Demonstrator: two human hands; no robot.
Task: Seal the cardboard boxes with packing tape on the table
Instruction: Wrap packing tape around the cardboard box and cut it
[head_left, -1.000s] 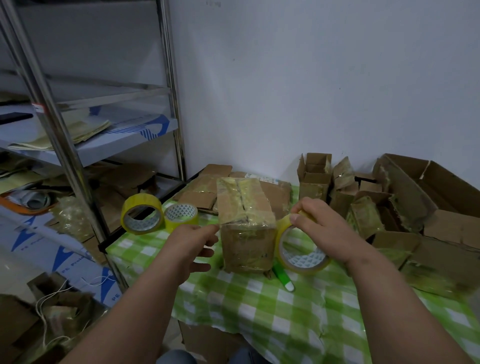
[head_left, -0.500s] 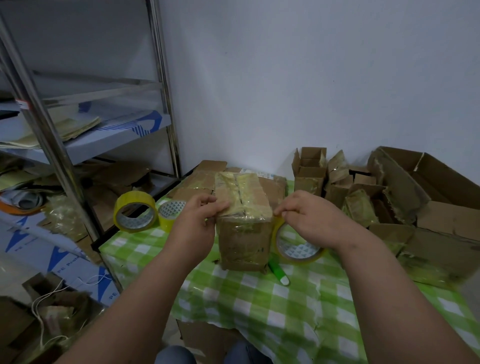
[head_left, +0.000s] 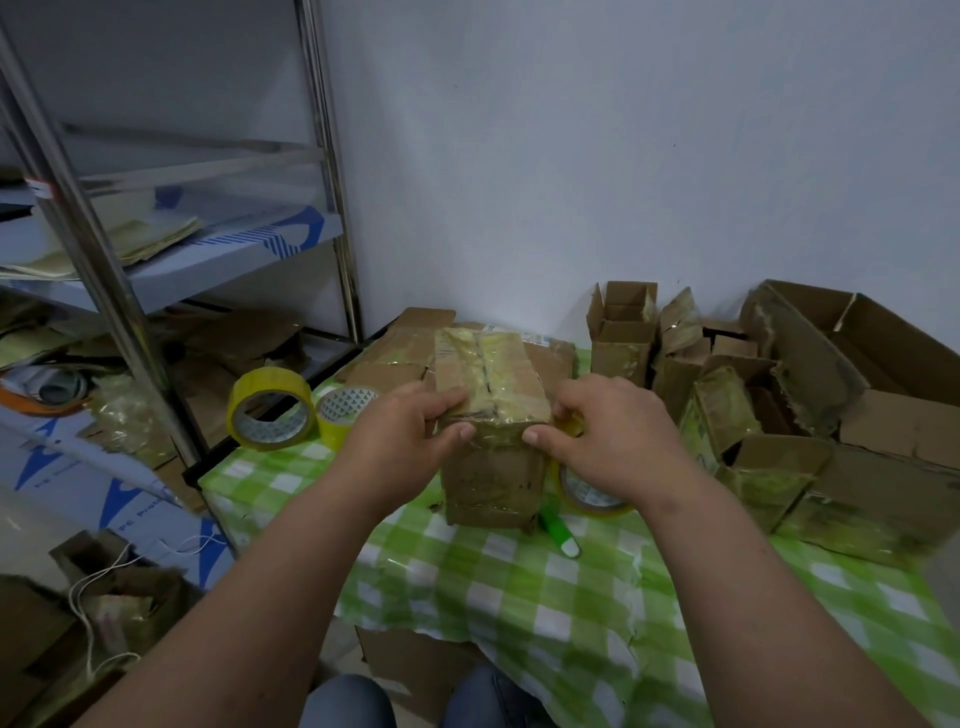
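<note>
A small cardboard box (head_left: 491, 478), wrapped in yellowish tape, stands in the middle of the green checked table (head_left: 519, 587). My left hand (head_left: 400, 436) grips its near left top edge, with the fingers on top and the thumb on the front face. At the near right corner, my right hand (head_left: 613, 441) has its thumb on the front edge. Its fingers curl over a yellow tape roll (head_left: 589, 493) that stands against the box's right side. The hand hides most of the roll.
Two more yellow tape rolls (head_left: 270, 410) (head_left: 343, 410) stand at the table's left edge. A green pen-like tool (head_left: 558, 532) lies in front of the box. Flattened cardboard (head_left: 395, 358) lies behind. Open boxes (head_left: 779, 415) crowd the right side. A metal shelf (head_left: 104, 291) stands left.
My left hand rose from beside the box and took hold of its near left top edge. My right hand drew the roll in against the box's right corner.
</note>
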